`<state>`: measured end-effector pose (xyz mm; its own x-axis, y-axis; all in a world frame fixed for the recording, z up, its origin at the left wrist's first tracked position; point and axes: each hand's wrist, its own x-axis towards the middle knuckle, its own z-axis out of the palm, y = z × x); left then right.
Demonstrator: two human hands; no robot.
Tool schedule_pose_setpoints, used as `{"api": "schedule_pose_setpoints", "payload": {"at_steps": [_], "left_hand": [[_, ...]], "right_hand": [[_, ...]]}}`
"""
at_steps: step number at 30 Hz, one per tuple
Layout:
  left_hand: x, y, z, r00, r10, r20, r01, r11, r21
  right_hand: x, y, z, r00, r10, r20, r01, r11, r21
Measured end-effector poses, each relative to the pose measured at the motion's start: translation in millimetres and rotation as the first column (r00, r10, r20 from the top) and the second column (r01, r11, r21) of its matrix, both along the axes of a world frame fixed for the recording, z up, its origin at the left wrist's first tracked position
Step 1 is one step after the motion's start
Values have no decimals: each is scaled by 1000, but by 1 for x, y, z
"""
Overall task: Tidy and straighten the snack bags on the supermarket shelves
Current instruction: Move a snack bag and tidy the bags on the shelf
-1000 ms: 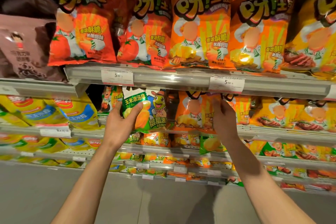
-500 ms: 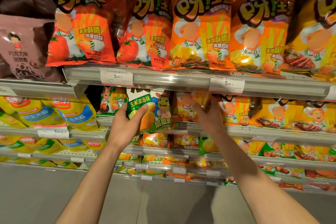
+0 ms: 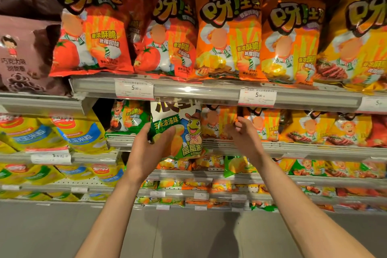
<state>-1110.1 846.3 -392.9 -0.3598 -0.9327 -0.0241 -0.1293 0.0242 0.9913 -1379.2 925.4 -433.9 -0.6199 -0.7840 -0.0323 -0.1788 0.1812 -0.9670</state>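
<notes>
a person's left hand (image 3: 146,153) clamped its grip around a green snack bag (image 3: 178,130) just below the upper shelf rail (image 3: 199,90), in front of the second shelf. the right hand (image 3: 244,134), beside the bag, pinched an orange bag (image 3: 219,121). a grey floor (image 3: 41,232) lay beneath the lit shelves.

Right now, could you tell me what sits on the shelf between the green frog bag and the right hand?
In the head view, one orange chef bag stands between the green frog bag, gripped by the left hand, and the right hand.
</notes>
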Motion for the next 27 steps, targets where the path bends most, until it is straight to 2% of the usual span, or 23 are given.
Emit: {"api": "schedule_pose_setpoints", "payload": {"at_steps": [3,5,13,19,27], "left_hand": [[0,13,1,998,-44,-51,44,999,9],[-1,20,-3,995,-50,-84,51,999,10],[-17,63,-25,986,-106,-129,114,992,60],[-51,111,-31,978,-177,-107,184,981,65],[-144,197,-24,965,-231,-125,241,968,70]], "right_hand": [[8,30,9,984,-133,121,130,991,33],[11,52,6,983,-161,92,157,986,46],[26,150,11,936,-284,209,280,959,47],[3,213,8,875,-384,295,400,917,9],[-68,322,6,855,-408,320,429,903,5]]}}
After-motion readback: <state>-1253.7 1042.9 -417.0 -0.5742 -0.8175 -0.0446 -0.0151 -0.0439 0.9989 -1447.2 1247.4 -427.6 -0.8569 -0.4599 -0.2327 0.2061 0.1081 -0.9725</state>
